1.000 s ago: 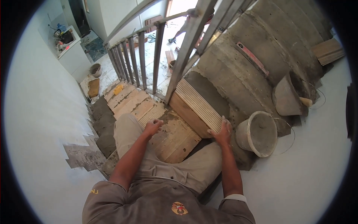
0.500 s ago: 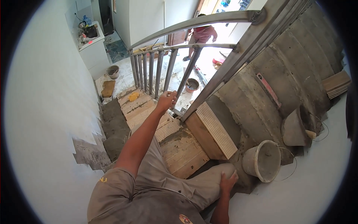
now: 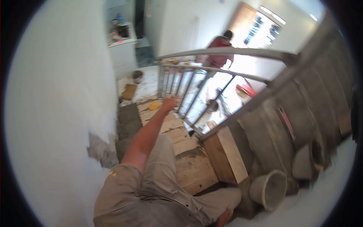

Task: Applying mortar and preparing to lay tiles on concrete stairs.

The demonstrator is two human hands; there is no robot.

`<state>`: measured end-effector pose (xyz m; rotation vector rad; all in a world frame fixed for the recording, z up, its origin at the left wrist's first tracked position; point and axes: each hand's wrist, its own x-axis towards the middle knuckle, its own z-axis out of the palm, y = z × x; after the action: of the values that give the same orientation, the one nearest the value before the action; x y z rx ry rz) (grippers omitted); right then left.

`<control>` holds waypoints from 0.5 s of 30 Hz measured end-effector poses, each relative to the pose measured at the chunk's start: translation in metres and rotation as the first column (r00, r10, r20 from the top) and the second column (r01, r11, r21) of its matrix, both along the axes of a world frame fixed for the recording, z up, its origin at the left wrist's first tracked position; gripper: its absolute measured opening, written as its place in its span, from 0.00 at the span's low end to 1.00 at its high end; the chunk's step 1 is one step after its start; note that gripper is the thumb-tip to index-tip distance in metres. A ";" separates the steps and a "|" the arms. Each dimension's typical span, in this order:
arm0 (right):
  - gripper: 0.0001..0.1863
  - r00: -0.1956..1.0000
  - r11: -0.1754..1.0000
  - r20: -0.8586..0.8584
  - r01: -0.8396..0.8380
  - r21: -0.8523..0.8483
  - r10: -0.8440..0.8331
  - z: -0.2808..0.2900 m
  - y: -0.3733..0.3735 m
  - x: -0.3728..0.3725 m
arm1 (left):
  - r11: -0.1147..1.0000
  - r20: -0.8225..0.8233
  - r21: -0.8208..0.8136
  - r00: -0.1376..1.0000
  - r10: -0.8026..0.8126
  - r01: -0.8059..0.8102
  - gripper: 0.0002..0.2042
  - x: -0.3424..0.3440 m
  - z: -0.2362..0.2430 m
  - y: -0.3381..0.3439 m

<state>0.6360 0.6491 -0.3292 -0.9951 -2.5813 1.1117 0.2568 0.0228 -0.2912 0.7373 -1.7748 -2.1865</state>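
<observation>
Grey bare concrete covers the upper steps [image 3: 264, 132], while the lower treads [image 3: 177, 136] already carry tile, so we judge the tiling partly done. Our left hand [image 3: 170, 103] reaches to the railing [image 3: 196, 94], fingers curled toward a baluster; whether they grip it we cannot tell. Our right hand [image 3: 225, 217] rests low beside the bucket [image 3: 268, 189], fingers hidden.

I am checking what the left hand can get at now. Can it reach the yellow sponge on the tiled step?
Probably yes. The left hand is stretched out beside the metal railing, and the yellow sponge lies just to its left on the tiled step. Nothing seems to lie between them.
</observation>
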 end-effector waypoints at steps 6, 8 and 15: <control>0.42 0.957 0.998 0.282 0.064 0.002 -0.062 0.040 -0.019 -0.016 | 0.981 0.078 -0.141 0.987 0.143 -0.132 0.19 0.028 -0.008 -0.068; 0.43 0.922 0.989 0.367 0.142 -0.030 -0.121 0.064 -0.034 -0.021 | 0.971 0.113 -0.183 0.977 0.179 -0.156 0.19 0.042 -0.015 -0.087; 0.42 0.913 0.955 0.301 0.297 -0.025 -0.276 0.083 -0.068 -0.023 | 0.957 0.116 -0.129 0.954 0.276 -0.261 0.23 0.069 -0.039 -0.128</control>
<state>0.6129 0.5814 -0.2463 -1.6086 -2.5050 1.0487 0.3253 -0.1056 -0.3299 1.0518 -1.7242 -1.8834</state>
